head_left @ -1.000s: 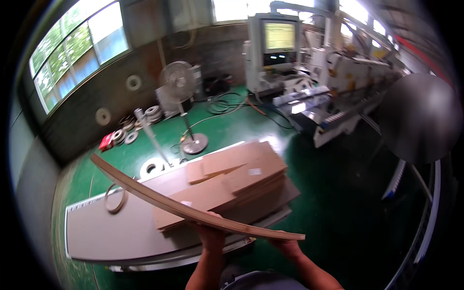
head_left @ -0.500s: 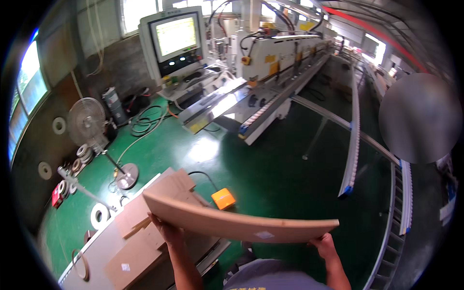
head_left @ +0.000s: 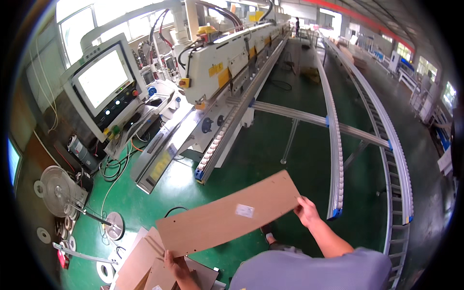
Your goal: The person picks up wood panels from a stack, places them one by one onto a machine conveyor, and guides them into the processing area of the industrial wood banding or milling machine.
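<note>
A long light-brown wood panel (head_left: 217,220) with a white label and a few small dark holes spans between my hands, its broad face turned up. My left hand (head_left: 175,265) grips its near left corner, fingers partly tucked beneath. At the right end, my right hand (head_left: 306,211) pinches the edge with the thumb on top. Just beyond my left hand lies a stack of similar brown panels (head_left: 137,263), partly covered by the held one.
A long edge-banding machine (head_left: 208,67) with a roller rail (head_left: 227,130) stands ahead, its control screen (head_left: 104,79) at left. Metal roller supports (head_left: 333,159) extend on the right. A standing fan (head_left: 58,191), hoses and tape rolls (head_left: 105,271) are at left on the green floor.
The panel has tilted from nearly edge-on to face-up, its right end now raised and farther forward. My view has turned to the right, and both hands still hold the panel.
</note>
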{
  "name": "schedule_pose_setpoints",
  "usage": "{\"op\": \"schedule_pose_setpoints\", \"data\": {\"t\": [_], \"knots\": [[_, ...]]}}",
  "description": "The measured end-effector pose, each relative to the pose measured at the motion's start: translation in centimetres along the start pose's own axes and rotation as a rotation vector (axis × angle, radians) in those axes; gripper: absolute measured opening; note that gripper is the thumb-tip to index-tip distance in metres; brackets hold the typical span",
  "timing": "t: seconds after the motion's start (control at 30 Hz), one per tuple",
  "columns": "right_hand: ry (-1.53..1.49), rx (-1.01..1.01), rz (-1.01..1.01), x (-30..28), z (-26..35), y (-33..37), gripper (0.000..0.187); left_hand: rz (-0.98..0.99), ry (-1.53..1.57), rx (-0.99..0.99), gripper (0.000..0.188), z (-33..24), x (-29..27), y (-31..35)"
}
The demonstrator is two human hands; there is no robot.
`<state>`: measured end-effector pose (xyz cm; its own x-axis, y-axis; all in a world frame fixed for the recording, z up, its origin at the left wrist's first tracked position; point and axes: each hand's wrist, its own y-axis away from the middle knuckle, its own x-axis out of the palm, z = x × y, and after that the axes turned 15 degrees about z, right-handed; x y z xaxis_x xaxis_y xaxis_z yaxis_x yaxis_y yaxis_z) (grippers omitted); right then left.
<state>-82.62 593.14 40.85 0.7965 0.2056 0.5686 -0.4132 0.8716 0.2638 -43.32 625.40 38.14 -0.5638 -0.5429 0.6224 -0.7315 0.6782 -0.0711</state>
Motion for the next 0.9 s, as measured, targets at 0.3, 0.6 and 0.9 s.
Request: {"op": "schedule_pose_setpoints", "data": {"t": [0.3,0.6,0.9], "knots": [[-0.134,0.270,0.586,13.6,-1.1,-24.2,0.018,-0.354,0.230,0.166,0.044,4.2,4.1,-2.8],[-0.120,0.546,0.732,27.8,-11.6,-38.7,0.024,-0.567,0.298,0.298,0.037,5.8,0.6,-12.4],[0.247,0.510,0.619,33.2,-15.1,-47.6,0.082,-0.538,0.478,0.205,0.033,11.8,-6.1,-27.4]]}}
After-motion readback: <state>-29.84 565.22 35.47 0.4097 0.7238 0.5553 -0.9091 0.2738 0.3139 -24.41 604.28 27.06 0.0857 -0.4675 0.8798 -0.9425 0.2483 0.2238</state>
